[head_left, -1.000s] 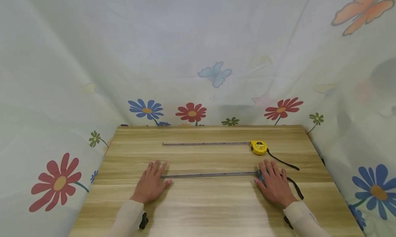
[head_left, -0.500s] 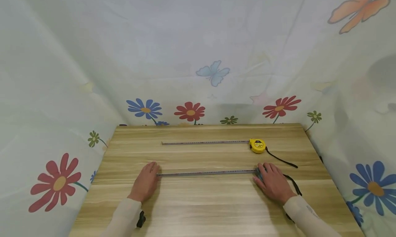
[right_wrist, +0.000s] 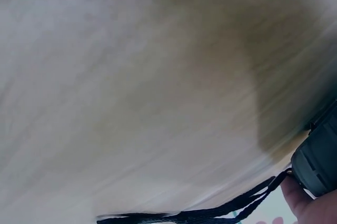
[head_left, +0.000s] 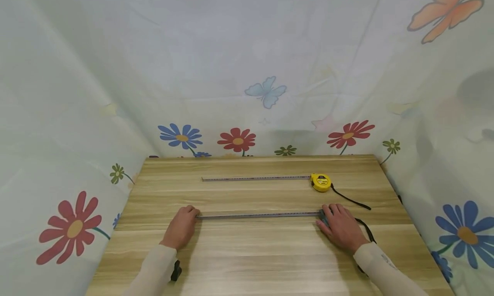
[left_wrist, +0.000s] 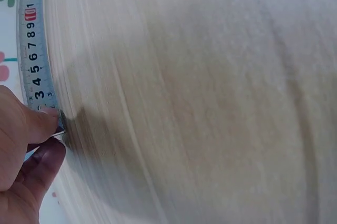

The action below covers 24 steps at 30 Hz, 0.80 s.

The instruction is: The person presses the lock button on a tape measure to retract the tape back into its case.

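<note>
Two tapes out on the desk [head_left: 247, 253], both run left to right, side by side. Far left: left hand [head_left: 180, 227] curled, thumb and finger pinching the hook end of the near tape [head_left: 256, 215], right by the low numbers in the wrist view [left_wrist: 32, 50]. Blade stretched flat along the wood, long axis straight across toward the right. At its other end: right hand [head_left: 339, 227] curled over the dark case [right_wrist: 318, 158], fingers wrapped round it, black strap [right_wrist: 210, 214] trailing off behind the wrist. Case mostly hidden under the fingers from above. So, one hand at each end of the same tape, hook under the left, case under the right. Further back, well apart from both hands: yellow tape [head_left: 321, 182], blade also pulled out leftward, cord curling off right, untouched. Flowered cloth [head_left: 247, 73] hung all round.
</note>
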Available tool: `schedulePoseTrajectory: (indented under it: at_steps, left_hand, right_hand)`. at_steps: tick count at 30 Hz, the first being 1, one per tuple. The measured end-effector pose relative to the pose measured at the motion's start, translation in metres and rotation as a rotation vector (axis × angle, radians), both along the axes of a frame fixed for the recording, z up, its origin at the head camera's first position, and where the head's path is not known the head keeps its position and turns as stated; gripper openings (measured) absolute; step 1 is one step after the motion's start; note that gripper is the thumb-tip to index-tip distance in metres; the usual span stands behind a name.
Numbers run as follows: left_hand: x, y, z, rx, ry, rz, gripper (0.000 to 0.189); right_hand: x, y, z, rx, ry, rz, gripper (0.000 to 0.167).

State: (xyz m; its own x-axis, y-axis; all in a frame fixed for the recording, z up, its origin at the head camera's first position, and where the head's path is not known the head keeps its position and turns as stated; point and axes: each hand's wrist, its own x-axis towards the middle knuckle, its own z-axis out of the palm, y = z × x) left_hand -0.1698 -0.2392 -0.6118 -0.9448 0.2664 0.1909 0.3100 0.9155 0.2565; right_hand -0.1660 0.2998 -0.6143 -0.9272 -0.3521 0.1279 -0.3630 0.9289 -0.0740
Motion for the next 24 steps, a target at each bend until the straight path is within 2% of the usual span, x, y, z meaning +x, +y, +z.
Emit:
schedulePoseTrajectory:
  at_steps: [10, 15, 18, 24]
  left_hand:
    - [-0.002, -0.002, 0.004, 0.000, -0.034, -0.001, 0.013]
    - [-0.004, -0.006, 0.007, 0.041, -0.050, -0.009, 0.011]
    - [-0.005, -0.008, 0.010, 0.074, -0.035, -0.025, 0.009]
    - [-0.008, -0.010, 0.017, 0.097, 0.006, -0.071, 0.008]
  right_hand:
    - [0.000, 0.005, 0.000, -0.009, 0.009, 0.019, 0.054]
    - [-0.002, 0.007, 0.007, -0.016, -0.004, 0.014, 0.058]
    - [-0.004, 0.008, 0.013, -0.019, 0.002, 0.018, 0.057]
    - [-0.006, 0.014, 0.027, -0.020, 0.121, 0.055, 0.048]
